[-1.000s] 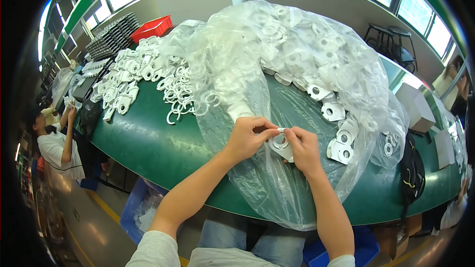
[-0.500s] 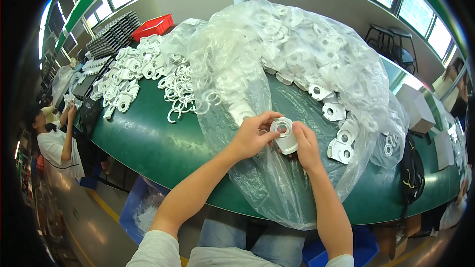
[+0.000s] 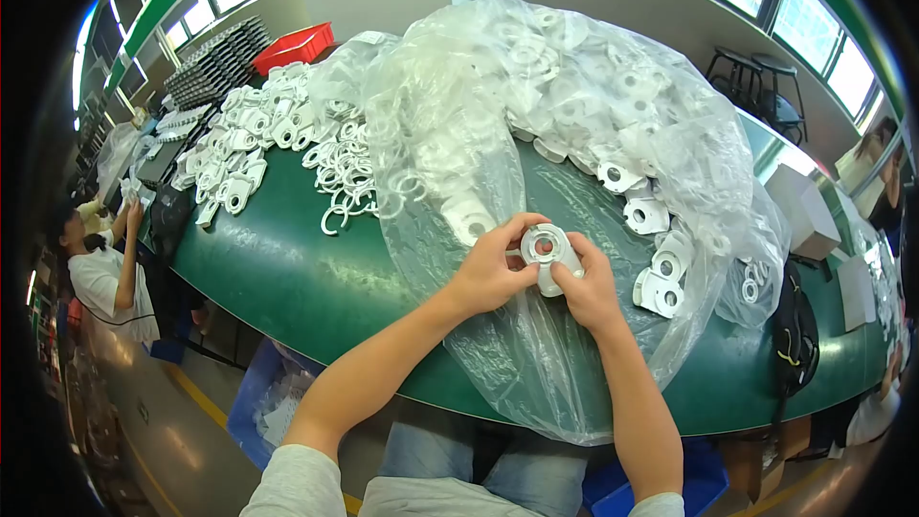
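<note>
Both my hands hold one white plastic part [image 3: 548,255] with a round ring and a centre hole, just above a clear plastic bag [image 3: 536,134]. My left hand [image 3: 488,273] grips its left side with thumb and fingers. My right hand [image 3: 591,289] pinches its right and lower edge. The bag spreads over the green table [image 3: 287,268] and is filled with several similar white parts. More loose white pieces [image 3: 661,273] lie on the bag to the right of my hands.
White rings and brackets [image 3: 278,148] are heaped on the table's left. A red crate [image 3: 295,46] and dark stacked trays [image 3: 215,62] stand at the far left. Another person [image 3: 100,268] works at left. Stools [image 3: 756,86], white boxes [image 3: 804,211] and a black bag [image 3: 795,345] are at right. A blue bin [image 3: 273,402] sits under the table.
My hands have lifted the white part slightly and turned it, so its ring face now points up toward me. The left fingers have shifted around its left edge.
</note>
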Available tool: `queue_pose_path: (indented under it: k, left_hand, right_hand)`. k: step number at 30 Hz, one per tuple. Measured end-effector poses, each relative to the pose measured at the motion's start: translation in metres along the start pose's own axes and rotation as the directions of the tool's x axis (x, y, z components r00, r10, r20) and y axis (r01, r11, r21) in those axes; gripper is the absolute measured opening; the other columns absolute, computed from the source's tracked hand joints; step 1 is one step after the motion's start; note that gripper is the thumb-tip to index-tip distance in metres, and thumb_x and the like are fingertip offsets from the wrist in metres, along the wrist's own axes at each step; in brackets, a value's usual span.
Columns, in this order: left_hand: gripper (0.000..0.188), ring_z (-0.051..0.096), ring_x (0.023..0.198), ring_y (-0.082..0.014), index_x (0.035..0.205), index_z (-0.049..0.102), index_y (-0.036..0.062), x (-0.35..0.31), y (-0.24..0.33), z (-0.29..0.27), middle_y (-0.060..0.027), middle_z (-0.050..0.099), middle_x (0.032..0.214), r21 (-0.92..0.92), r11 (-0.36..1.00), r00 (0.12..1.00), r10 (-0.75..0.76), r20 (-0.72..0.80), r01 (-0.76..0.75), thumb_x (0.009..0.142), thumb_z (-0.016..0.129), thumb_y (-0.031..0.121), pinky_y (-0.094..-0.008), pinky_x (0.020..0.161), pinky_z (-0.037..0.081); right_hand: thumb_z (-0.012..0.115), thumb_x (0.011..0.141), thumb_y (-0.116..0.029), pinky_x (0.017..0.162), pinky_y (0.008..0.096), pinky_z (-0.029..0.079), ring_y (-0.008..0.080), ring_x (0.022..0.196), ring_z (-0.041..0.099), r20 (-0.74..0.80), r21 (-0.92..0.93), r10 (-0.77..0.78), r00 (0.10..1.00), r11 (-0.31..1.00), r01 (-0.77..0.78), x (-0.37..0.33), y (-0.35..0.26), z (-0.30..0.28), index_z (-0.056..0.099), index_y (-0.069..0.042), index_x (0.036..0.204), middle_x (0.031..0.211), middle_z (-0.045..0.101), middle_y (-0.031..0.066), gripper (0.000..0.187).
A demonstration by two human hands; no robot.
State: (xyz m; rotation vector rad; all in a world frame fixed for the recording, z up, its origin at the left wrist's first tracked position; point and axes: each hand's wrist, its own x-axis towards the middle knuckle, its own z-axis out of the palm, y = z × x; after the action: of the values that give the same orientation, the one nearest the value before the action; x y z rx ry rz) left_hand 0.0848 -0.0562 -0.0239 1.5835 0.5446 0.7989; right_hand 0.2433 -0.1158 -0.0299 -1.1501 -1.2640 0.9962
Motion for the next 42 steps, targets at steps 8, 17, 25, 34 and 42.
queue_pose_path:
  k: [8,17,25,34,42]
  left_hand:
    - [0.044,0.058,0.092,-0.0134,0.120,0.048,0.0030,0.003,-0.002,0.005,-0.0080,0.058,0.102,0.021,0.996,0.995,0.083,-0.055,-0.082,0.077,0.061,0.000,-0.0279,0.079,0.050]
    - [0.038,0.055,0.069,-0.0069,0.122,0.047,-0.0018,-0.012,0.004,-0.023,-0.0037,0.062,0.088,-0.053,0.999,0.987,-0.009,-0.163,0.000,0.086,0.059,0.004,-0.0208,0.060,0.044]
    - [0.027,0.050,0.049,-0.0089,0.112,0.053,0.0012,-0.148,0.007,-0.181,-0.0051,0.059,0.075,-0.064,0.973,0.571,-0.184,-0.800,0.224,0.085,0.057,0.003,-0.0219,0.040,0.039]
    - [0.047,0.055,0.089,-0.0332,0.115,0.051,-0.0040,-0.143,0.002,-0.272,-0.0169,0.059,0.096,0.749,0.415,0.570,0.486,-0.663,0.517,0.073,0.067,0.009,-0.0377,0.085,0.045]
    - [0.033,0.056,0.100,-0.0299,0.102,0.063,0.0059,-0.089,-0.018,-0.181,-0.0111,0.061,0.106,0.925,0.374,0.891,0.398,-0.219,0.060,0.071,0.071,0.011,-0.0372,0.083,0.047]
  right_hand:
    - [0.052,0.078,-0.006,0.080,0.0262,0.043,0.0114,0.089,0.055,-0.033,-0.099,-0.014,0.999,0.995,0.011,-0.003,0.000,-0.001,0.055,0.002,0.108,0.097,0.059,0.0048,0.030]
    - [0.051,0.088,-0.010,0.072,0.0247,0.044,0.0114,0.080,0.057,0.006,-0.073,-0.046,0.999,0.996,0.047,0.003,0.001,0.004,0.055,0.001,0.107,0.092,0.061,0.0056,0.022]
    - [0.050,0.090,-0.007,0.062,0.0222,0.042,0.0081,0.070,0.056,-0.346,-0.248,-0.244,0.906,0.955,0.162,-0.009,-0.024,-0.069,0.058,-0.001,0.088,0.075,0.060,0.0022,0.011]
    - [0.052,0.086,-0.005,0.061,0.0243,0.044,0.0095,0.066,0.056,-0.491,-0.471,-0.270,0.828,0.882,0.008,-0.050,-0.022,-0.130,0.060,0.001,0.083,0.071,0.060,0.0032,0.010]
    - [0.051,0.081,0.001,0.060,0.0245,0.047,0.0120,0.065,0.061,-0.533,-0.546,-0.330,0.779,0.838,-0.019,-0.069,-0.050,-0.144,0.061,0.003,0.081,0.070,0.063,0.0081,0.010]
